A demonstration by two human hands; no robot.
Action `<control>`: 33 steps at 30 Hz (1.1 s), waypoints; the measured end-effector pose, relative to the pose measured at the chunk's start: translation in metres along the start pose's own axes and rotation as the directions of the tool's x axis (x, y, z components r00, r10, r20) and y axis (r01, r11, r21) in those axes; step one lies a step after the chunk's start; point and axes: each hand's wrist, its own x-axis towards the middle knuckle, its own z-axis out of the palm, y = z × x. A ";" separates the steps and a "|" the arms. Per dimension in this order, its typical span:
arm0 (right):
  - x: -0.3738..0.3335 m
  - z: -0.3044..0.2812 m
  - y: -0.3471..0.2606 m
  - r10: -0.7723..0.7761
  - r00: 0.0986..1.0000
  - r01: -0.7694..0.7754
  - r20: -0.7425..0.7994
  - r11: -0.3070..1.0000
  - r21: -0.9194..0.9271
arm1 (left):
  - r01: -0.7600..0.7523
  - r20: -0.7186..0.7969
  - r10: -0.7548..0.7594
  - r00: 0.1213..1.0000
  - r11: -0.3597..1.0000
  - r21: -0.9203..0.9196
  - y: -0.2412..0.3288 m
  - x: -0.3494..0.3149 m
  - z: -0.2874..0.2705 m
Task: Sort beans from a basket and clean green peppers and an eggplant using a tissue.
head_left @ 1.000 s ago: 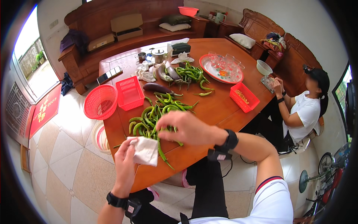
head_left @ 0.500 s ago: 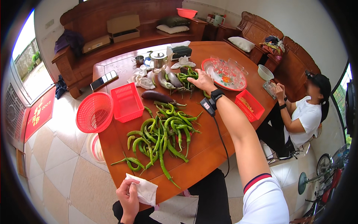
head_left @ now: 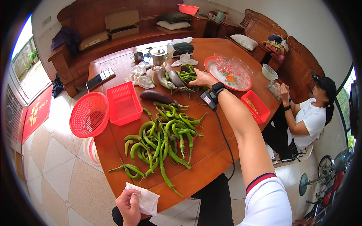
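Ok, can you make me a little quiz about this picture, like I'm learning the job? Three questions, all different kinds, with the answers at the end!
1. True or false: the left hand holds a white cloth or tissue.

2. Which of these is the right hand nearest to?
A) the phone
B) the far pile of green peppers
C) the white cushion

3. Fill in the gap: in the picture, the round red basket is to the ____ of the red basket with yellow bits in it.

Key: 1. True. 2. B. 3. Left.
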 end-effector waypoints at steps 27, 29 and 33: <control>-0.213 -0.018 0.011 0.209 0.977 -0.211 -0.034 0.953 -0.216 | -0.070 0.006 0.070 0.998 0.993 0.093 -0.005 0.005 0.003; -0.220 -0.018 0.021 0.216 0.976 -0.218 -0.034 0.957 -0.189 | -0.068 0.010 0.067 0.998 0.993 0.092 -0.004 0.005 0.003; -0.230 -0.025 0.016 0.086 0.991 -0.107 -0.107 0.972 -0.209 | -0.053 0.007 0.053 0.999 0.994 0.093 -0.003 0.005 0.004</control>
